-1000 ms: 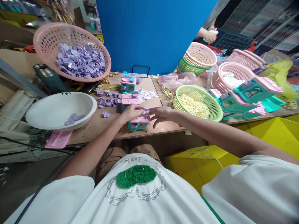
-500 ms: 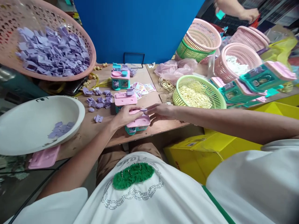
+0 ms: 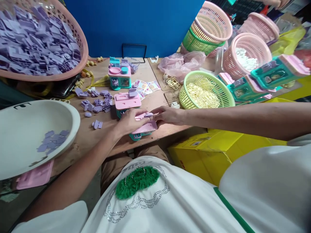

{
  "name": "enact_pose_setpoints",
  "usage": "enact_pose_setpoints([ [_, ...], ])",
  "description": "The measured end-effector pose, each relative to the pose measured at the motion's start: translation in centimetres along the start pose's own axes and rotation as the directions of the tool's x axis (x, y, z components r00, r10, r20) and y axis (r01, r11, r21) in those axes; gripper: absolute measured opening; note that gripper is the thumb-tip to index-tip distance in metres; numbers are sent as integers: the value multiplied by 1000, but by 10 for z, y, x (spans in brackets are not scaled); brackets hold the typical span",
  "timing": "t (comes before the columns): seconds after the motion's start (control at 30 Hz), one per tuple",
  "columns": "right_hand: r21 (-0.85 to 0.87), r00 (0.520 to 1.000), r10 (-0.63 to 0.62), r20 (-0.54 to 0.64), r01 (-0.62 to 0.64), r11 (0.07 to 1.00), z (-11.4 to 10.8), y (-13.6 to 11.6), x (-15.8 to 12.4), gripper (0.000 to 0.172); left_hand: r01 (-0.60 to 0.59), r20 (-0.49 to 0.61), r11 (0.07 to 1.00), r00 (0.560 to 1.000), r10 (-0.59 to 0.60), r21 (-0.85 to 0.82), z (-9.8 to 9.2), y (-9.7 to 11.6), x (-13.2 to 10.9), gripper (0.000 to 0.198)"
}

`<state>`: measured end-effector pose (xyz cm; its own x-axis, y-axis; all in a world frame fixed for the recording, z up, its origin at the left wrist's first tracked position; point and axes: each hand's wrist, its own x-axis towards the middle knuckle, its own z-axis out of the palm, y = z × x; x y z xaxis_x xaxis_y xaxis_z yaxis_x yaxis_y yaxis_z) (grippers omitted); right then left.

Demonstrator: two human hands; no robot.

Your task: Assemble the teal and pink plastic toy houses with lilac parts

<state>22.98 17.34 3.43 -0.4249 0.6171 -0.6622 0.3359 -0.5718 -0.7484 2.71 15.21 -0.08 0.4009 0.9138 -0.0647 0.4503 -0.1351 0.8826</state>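
Note:
At the table's front edge stands a small pink-topped teal toy kitchen unit [image 3: 146,128]. My left hand [image 3: 131,122] wraps over its left side, fingers closed on the pink top. My right hand [image 3: 168,115] is at the right side, its thumb and fingers pinching a small purple plastic part [image 3: 148,115] against the top. Just behind is a second toy unit [image 3: 128,101] with a purple piece standing on its top. Farther back, a third toy unit [image 3: 119,76] carries a pink round basin and a teal disc. My fingers partly hide the purple part.
Loose purple parts [image 3: 98,109] lie to the left, near a white bowl [image 3: 76,119] and a pink basket [image 3: 84,48] of purple pieces. A green basket [image 3: 229,97] holds yellowish parts. Stacked toy units [image 3: 269,77] stand right. Another person's hand [image 3: 277,3] shows at top right.
The view has shifted slightly. My right hand has pressed in closer over the pink top with the purple part; my left hand stays on the toy unit.

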Motion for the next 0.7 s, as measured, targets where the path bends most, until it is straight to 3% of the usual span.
enact_pose_setpoints([
  [0.33,5,994,63,-87,-63,998,5,2,-3,28,-25,27,980,999,20,196,1,9,3,20],
  [0.53,-13,994,85,-70,-86,996,5,-5,-2,24,-119,53,989,992,114,92,0,2,7,20],
  [0.7,-12,994,98,55,-97,995,-6,-3,-3,27,-106,89,994,990,107,-21,-1,-7,5,34],
])
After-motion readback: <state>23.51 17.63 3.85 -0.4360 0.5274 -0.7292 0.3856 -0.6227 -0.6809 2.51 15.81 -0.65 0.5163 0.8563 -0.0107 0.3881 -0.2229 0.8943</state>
